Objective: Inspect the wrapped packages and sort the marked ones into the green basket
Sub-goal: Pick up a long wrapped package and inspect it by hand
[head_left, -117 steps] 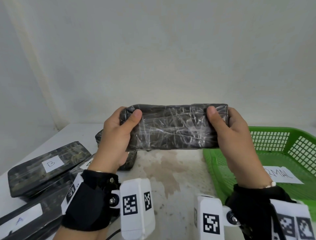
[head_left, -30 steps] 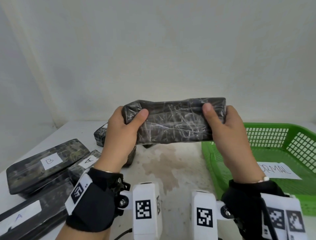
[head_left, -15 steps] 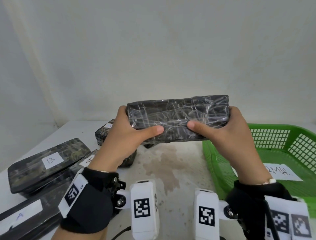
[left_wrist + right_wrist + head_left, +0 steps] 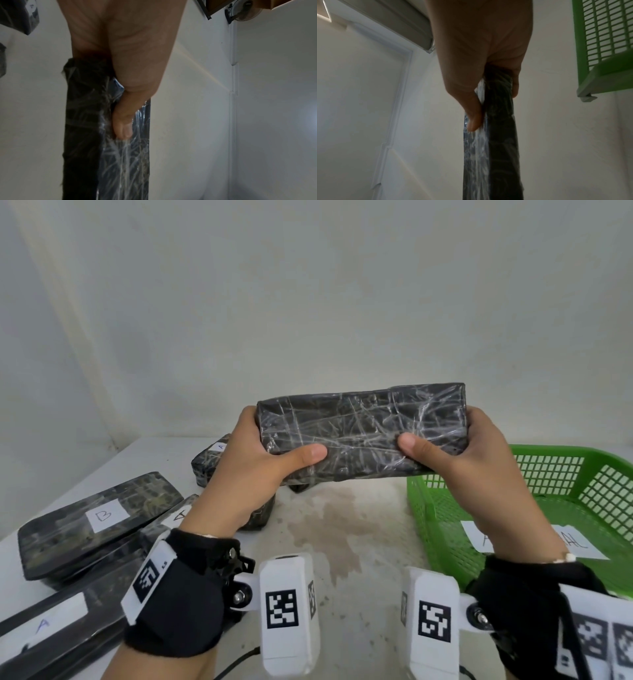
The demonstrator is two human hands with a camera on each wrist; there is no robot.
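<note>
I hold a dark film-wrapped package [image 4: 363, 433] level in the air above the table, its broad face toward me with no label showing. My left hand [image 4: 260, 460] grips its left end, thumb pressed on the near face [image 4: 122, 127]. My right hand [image 4: 469, 446] grips the right end, thumb on the near face [image 4: 474, 121], the other fingers hidden behind. The same package [image 4: 106, 148] [image 4: 498, 148] runs away from both wrists. The green basket [image 4: 555, 453] stands on the table at the right, below my right hand, with a white paper label [image 4: 582, 546] on its floor.
Several wrapped packages lie at the left: one labelled B [image 4: 99, 518], one labelled A [image 4: 41, 628] at the front edge, another A [image 4: 178, 515] beside my left wrist, one [image 4: 209, 460] farther back. A stained patch [image 4: 329, 525] marks the bare table [image 4: 346, 563] between them and the basket.
Both hands turned the package about its long axis, so another face looks at me. My thumbs slid from the upper edge down onto the lower near face. It stayed at about the same height.
</note>
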